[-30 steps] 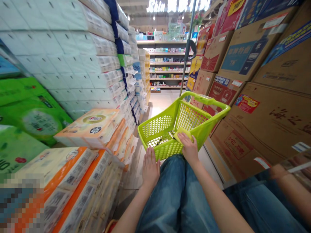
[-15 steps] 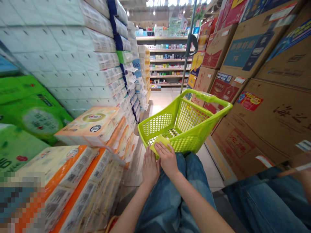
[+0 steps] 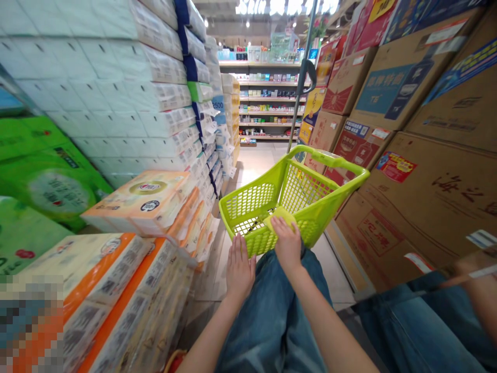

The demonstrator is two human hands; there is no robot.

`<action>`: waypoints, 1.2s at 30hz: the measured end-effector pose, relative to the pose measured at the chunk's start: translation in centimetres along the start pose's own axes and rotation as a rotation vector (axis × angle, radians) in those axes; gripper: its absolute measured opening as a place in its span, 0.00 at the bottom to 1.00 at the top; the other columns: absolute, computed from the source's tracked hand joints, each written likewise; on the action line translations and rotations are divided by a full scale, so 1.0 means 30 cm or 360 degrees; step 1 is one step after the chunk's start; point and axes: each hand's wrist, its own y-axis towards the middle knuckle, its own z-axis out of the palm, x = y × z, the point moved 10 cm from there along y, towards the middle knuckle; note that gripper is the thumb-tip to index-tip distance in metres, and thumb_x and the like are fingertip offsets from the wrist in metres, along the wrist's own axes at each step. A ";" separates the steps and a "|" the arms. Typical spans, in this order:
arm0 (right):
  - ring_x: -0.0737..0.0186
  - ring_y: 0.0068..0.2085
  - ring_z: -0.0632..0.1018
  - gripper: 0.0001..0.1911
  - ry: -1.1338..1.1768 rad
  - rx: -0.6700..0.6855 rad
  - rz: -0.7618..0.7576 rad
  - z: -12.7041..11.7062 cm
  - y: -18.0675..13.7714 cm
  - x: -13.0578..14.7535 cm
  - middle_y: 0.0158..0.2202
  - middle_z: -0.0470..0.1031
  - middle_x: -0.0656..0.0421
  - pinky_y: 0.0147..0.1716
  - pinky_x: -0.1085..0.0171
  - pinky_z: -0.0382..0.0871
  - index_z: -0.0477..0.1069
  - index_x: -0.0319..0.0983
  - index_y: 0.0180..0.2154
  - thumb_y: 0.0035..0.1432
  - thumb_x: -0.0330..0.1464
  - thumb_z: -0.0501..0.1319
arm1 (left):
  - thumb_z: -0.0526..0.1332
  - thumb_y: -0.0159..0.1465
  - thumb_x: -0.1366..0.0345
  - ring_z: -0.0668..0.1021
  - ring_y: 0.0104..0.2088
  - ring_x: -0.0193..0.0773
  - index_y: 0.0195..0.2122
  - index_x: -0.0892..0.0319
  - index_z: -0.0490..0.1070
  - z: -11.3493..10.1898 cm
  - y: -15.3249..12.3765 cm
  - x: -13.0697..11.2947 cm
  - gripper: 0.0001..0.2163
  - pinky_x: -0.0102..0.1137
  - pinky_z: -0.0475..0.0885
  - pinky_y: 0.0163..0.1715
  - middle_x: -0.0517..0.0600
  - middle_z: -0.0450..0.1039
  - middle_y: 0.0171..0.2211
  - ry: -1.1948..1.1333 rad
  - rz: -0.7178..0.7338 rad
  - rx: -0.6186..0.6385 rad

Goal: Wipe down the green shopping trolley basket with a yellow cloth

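Observation:
A lime-green plastic shopping basket [image 3: 310, 191] stands in the aisle just beyond my denim-clad knees. My right hand [image 3: 287, 243] presses a yellow-green cloth [image 3: 280, 216] on the basket's near rim, fingers closed over it. My left hand [image 3: 238, 267] lies flat on my left knee, fingers stretched out, holding nothing, just below the basket's near left corner.
Stacked tissue packs [image 3: 143, 202] in orange, white and green wall the left side. Cardboard cartons [image 3: 430, 176] are piled on the right. A metal pole [image 3: 301, 93] rises behind the basket. Shelves [image 3: 264, 98] close the aisle's far end. Another person's legs [image 3: 419, 326] and arm show at lower right.
My right hand slid the cloth along the basket's near rim: from the right to the left corner, then back toward the middle. The left hand stayed on my knee.

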 end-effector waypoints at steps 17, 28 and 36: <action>0.61 0.64 0.66 0.37 -0.0015 -0.0040 0.0011 -0.035 0.024 -0.126 0.62 0.68 0.59 0.64 0.48 0.42 0.63 0.44 0.62 0.52 0.16 0.48 | 0.49 0.70 0.64 0.51 0.70 0.49 0.70 0.66 0.31 -0.016 0.009 -0.021 0.33 0.48 0.59 0.64 0.65 0.48 0.69 0.0037 0.0003 -0.0005; 0.64 0.65 0.63 0.29 0.0284 0.0082 -0.0294 0.105 -0.107 0.262 0.63 0.66 0.60 0.67 0.53 0.39 0.60 0.46 0.63 0.63 0.22 0.50 | 0.48 0.69 0.68 0.54 0.69 0.51 0.70 0.66 0.36 0.015 -0.012 0.012 0.31 0.48 0.61 0.63 0.66 0.51 0.68 0.0029 0.0033 0.0015; 0.63 0.65 0.65 0.37 0.0027 0.0008 -0.0185 -0.033 0.009 -0.110 0.62 0.67 0.58 0.65 0.49 0.42 0.60 0.45 0.63 0.54 0.17 0.48 | 0.48 0.71 0.65 0.50 0.70 0.48 0.70 0.65 0.31 -0.018 0.006 -0.011 0.32 0.48 0.58 0.65 0.63 0.47 0.70 0.0012 0.0015 0.0009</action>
